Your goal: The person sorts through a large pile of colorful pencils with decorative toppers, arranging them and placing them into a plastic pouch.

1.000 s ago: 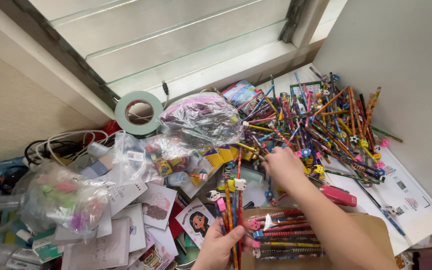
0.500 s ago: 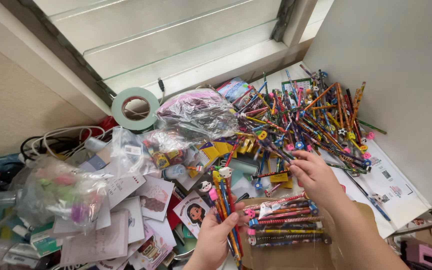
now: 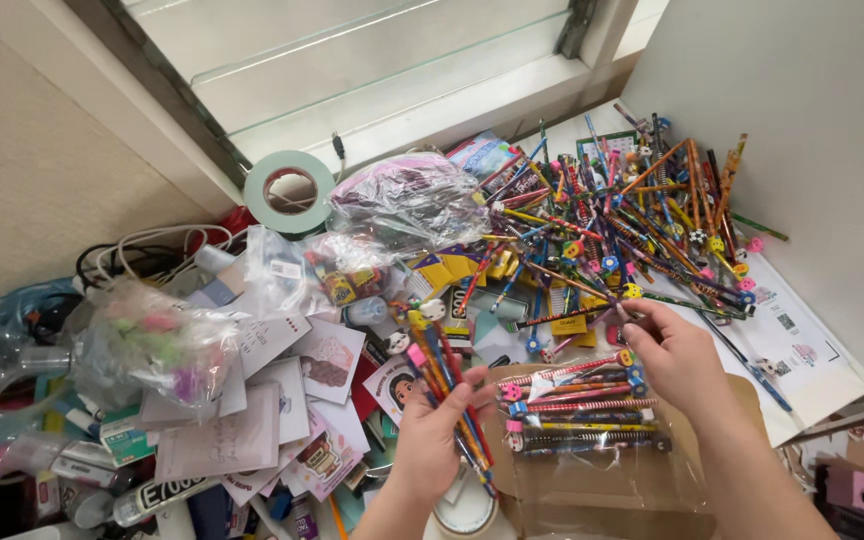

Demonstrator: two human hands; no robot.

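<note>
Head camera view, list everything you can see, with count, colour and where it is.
pencil pile: too many to count, mixed colours with eraser toppers, upper right by the wall
pencil bundle: several, mixed colours, held in the left hand
pencil row: about seven, striped and patterned, lying side by side on the brown cardboard
brown cardboard: one, brown, bottom centre
tape roll: one, pale green, leaning under the window
plastic bags: several, clear, centre and left, with small items inside
paper cards: many, mostly white and pink, lower left
cables: a few, black and white, far left
left hand: one, gripping the pencil bundle
right hand: one, fingertips on a pencil at the pile's edge
</note>
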